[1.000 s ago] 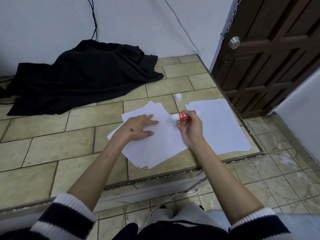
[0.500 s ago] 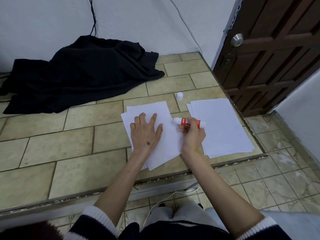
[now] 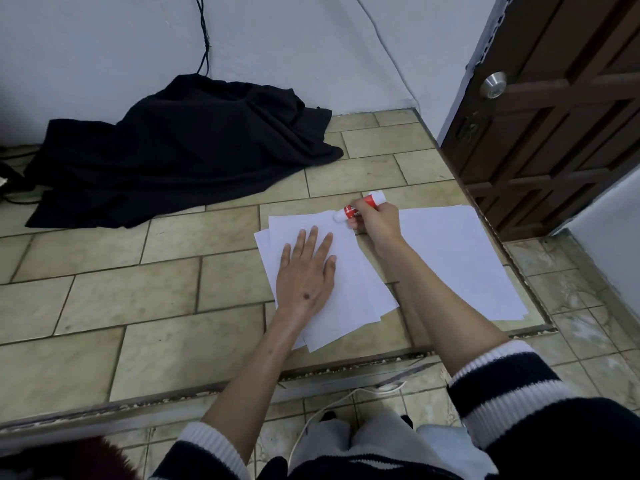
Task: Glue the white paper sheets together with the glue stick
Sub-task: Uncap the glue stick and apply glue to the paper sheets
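Note:
A loose pile of white paper sheets (image 3: 349,292) lies on the raised tiled ledge. My left hand (image 3: 306,268) rests flat on the pile with its fingers straight. My right hand (image 3: 375,223) grips a red glue stick (image 3: 356,208), and the stick's white tip touches the far right corner of the top sheet. A second stack of white sheets (image 3: 457,261) lies to the right, partly under my right forearm. The glue stick's cap is hidden from view.
A black cloth (image 3: 180,147) is heaped against the white wall at the back left, with a black cable (image 3: 204,32) running up from it. A brown wooden door (image 3: 561,109) stands at the right. The ledge's front edge (image 3: 242,386) drops to a lower floor with a white cord (image 3: 332,407).
My right hand has carried the glue stick up and away to the top corner of the left pile. My left hand has stayed flat on the sheets.

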